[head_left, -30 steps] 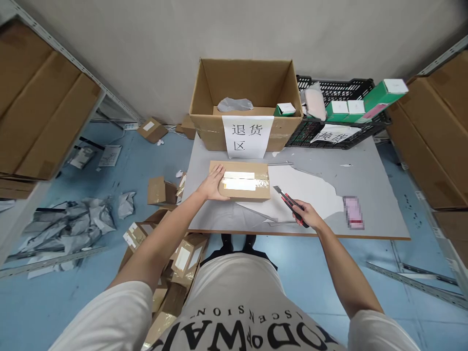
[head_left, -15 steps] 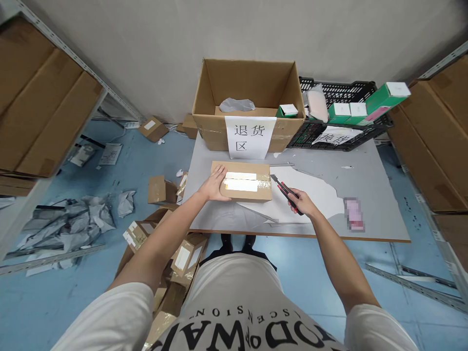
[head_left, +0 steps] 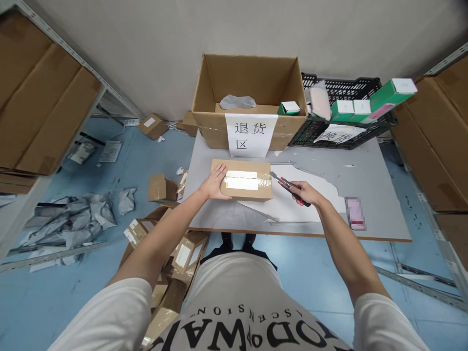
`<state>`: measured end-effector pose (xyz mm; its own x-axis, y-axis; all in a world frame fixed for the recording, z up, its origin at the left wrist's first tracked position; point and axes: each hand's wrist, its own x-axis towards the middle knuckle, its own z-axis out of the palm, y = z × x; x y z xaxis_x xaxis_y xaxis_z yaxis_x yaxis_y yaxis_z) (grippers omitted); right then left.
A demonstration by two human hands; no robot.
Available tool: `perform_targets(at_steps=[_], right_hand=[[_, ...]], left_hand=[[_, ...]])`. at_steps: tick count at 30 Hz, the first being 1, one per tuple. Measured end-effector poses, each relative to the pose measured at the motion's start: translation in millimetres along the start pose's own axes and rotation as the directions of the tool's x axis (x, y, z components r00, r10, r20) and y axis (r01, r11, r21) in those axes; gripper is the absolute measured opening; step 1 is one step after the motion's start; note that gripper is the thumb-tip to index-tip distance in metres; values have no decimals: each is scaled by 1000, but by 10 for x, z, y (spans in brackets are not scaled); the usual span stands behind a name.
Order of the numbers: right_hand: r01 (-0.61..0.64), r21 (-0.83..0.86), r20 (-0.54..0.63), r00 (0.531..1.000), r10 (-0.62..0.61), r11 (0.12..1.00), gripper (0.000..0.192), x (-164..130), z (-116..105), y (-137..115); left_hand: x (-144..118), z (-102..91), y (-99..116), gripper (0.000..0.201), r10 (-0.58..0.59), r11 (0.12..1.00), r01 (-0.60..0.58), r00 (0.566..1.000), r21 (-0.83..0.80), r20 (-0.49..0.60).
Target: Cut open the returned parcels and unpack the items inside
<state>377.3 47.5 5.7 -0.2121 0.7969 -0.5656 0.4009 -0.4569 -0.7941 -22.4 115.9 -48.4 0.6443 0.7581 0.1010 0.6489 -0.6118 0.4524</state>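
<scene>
A small flat cardboard parcel (head_left: 252, 191) with a white label and clear tape lies on the grey table (head_left: 369, 168). My left hand (head_left: 215, 182) rests flat on its left end, fingers spread. My right hand (head_left: 306, 193) grips a red and black utility knife (head_left: 287, 186). The blade tip touches the parcel's right top edge, at the end of the tape.
A large open carton (head_left: 248, 87) with a paper sign stands at the table's back. Beside it is a black crate (head_left: 343, 109) with green and white boxes. White torn paper (head_left: 310, 187) lies under my right hand. Small parcels and grey bags litter the blue floor at left.
My right hand has carried the knife up and left, from the white paper to the parcel's right edge. My left hand has stayed on the parcel.
</scene>
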Motion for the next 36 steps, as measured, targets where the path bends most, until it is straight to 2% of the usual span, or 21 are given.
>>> perform_targets(at_steps=[3,6,18,25,28,31,34,36], right_hand=[[-20,-42,33,999,21,999,44,22,-53,-65],[0,-39,50,999,2,999,45,28,-36,-19],[0,105,102,995,-11,994,59,-219,289,364],[-17,142,96,995,3,990,58,-275,372,396],[-44,135,101,994,30,990,57,-335,310,396],[-85,109,83,994,76,990,53,-487,131,483],[-64,100,-14,998,66,993,54,-653,-70,553],[-5,67,-109,994,13,998,56,-691,-126,480]], left_hand=[[3,16,-9,126,-2,1000,2,1000,10,-6],[6,19,2,127,-29,999,29,1000,14,-7],[-1,-20,53,127,-73,997,73,997,0,12],[-18,-20,47,128,-25,1000,25,1000,2,10],[-29,-3,27,128,-10,1000,10,1000,-5,10],[-30,-15,18,129,-2,1000,3,1000,-5,14],[-43,-71,54,132,-2,1000,3,1000,-6,22],[-92,-108,121,134,-36,999,36,999,15,12]])
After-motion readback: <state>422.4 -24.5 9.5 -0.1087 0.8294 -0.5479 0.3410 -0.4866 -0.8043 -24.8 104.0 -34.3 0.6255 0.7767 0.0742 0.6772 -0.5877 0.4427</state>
